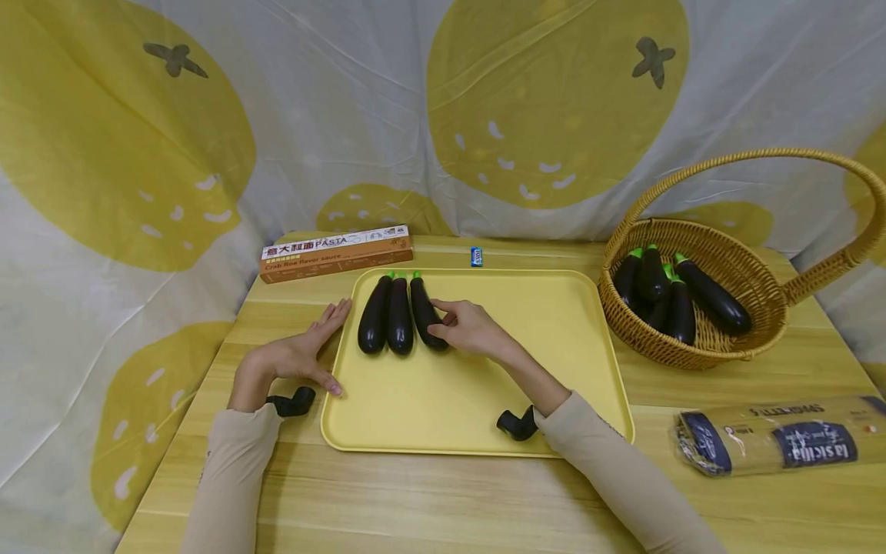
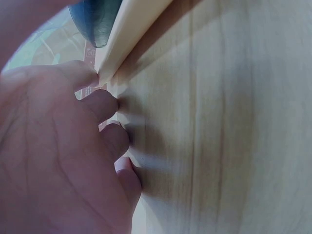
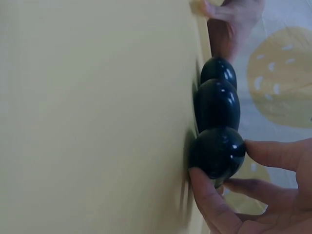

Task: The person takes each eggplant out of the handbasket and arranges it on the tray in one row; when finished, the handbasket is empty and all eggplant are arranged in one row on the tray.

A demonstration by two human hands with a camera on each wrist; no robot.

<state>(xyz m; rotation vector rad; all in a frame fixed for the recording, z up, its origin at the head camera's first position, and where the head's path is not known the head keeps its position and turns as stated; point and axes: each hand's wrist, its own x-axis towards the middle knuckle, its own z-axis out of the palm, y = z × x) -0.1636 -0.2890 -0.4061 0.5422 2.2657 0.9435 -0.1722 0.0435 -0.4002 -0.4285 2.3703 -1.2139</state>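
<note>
Left hand (image 1: 294,358): lay spread wide at the left rim of the tray (image 1: 415,412).
Right hand (image 1: 469,327): pinched the third eggplant (image 1: 423,308), mid-frame.
Eggplant row (image 1: 398,315): step looked like aligning; next seemingly called for gentle release.
Basket (image 1: 692,356): held more eggplants (image 1: 713,296), right of frame.

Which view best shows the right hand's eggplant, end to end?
The head view: the eggplant shows from green stem to rounded end, gripped by the right hand. The right wrist view mainly shows its rounded end; the left wrist view doesn't discernibly show it.
</note>
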